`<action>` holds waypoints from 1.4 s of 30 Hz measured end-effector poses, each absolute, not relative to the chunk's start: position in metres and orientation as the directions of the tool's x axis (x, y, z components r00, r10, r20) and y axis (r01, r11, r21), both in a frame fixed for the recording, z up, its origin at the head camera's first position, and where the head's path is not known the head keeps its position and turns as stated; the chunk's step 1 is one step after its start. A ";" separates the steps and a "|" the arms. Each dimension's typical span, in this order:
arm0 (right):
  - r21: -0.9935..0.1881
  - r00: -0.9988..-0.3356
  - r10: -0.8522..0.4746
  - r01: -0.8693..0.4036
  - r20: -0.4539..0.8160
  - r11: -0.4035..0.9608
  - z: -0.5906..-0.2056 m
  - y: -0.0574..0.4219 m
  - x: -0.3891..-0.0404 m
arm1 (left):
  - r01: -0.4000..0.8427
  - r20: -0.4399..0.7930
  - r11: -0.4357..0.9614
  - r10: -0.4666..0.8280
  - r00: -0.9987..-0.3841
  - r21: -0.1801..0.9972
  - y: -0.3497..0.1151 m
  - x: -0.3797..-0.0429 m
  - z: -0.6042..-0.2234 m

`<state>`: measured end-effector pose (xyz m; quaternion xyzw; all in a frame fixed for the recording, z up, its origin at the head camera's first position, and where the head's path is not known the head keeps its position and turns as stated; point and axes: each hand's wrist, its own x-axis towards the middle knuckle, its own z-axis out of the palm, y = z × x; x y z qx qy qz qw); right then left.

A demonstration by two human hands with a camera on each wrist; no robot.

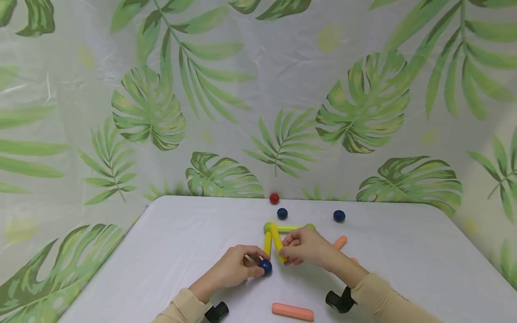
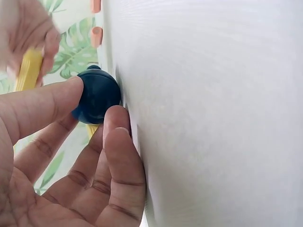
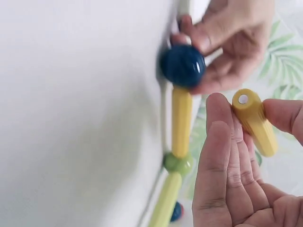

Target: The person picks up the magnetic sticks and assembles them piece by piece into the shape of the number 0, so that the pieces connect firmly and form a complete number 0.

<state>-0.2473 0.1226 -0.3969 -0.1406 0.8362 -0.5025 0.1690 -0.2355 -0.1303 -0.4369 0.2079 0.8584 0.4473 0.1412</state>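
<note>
Right hand (image 1: 308,249) pinches a yellow rod (image 1: 278,242) angled toward the left hand's (image 1: 238,267) pinched blue ball (image 1: 265,267).

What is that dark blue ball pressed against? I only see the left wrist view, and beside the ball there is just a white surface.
Observer: In the head view the dark blue ball sits at the near end of a yellow stick lying on the white table, pinched in the left hand.
Visitor: And the blurry hand in my corner?
Observer: That is the right hand; its grip holds a second yellow stick, whose near end is lifted off the table.
Visitor: Do the sticks meet anywhere?
Observer: At the far end, at a green ball. A yellow-green stick runs from it to another green ball.
</note>
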 end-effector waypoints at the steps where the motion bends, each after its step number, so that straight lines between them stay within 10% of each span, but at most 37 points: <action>1: -0.896 -0.901 -0.401 -0.035 -0.164 0.443 -0.401 0.122 -0.243 | 0.225 -0.061 0.511 0.483 -0.874 0.830 -0.130 -0.236 -0.437; 42: -0.854 -0.763 -0.432 0.293 -0.480 0.430 -0.437 0.121 -0.169 | 0.181 -0.075 0.457 0.487 -0.870 0.871 -0.130 -0.239 -0.435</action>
